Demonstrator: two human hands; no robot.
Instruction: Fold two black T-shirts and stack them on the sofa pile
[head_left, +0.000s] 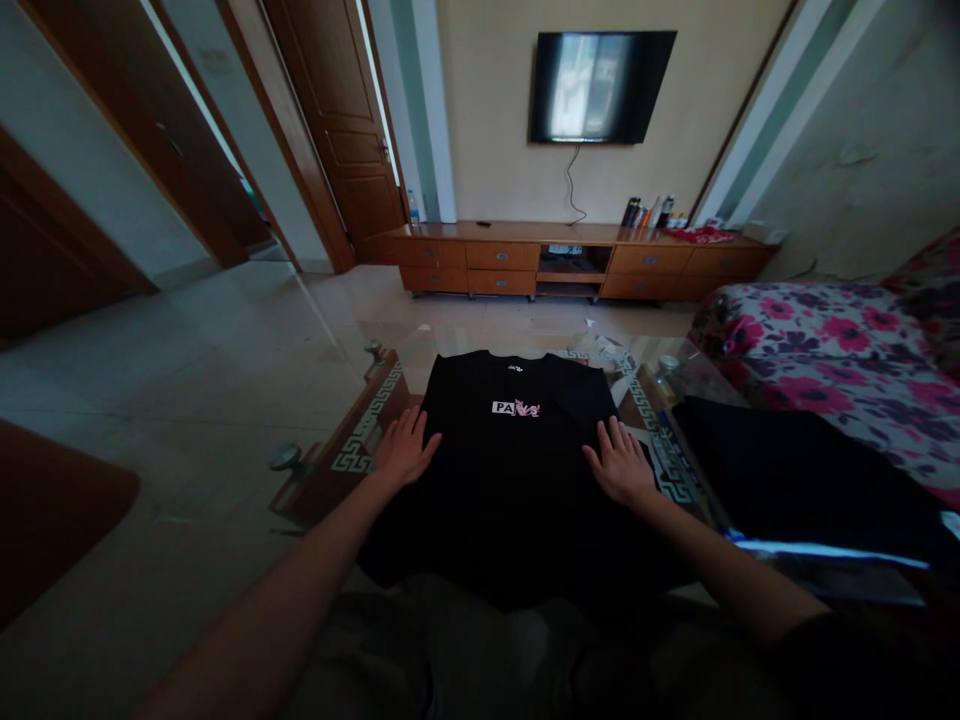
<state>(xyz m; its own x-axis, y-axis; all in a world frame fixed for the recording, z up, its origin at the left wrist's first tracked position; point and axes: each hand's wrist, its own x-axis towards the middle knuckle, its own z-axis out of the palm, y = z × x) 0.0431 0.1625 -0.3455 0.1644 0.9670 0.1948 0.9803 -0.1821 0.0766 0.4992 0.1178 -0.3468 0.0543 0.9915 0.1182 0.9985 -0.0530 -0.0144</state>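
A black T-shirt [514, 470] with a small white and pink print on its chest lies spread flat on a glass-topped table [352, 440], collar away from me. My left hand [403, 447] rests flat on the shirt's left edge, fingers apart. My right hand [619, 462] lies flat on the shirt's right side, fingers spread. Neither hand holds anything. The shirt's near hem hangs over the table edge toward my lap.
Another dark garment [795, 480] lies on the table's right part. A sofa with a pink floral cover [817, 350] stands at the right. A wooden TV cabinet [577, 262] and wall TV [600, 86] are ahead. Tiled floor [187, 380] stretches left, with wooden doors [337, 120].
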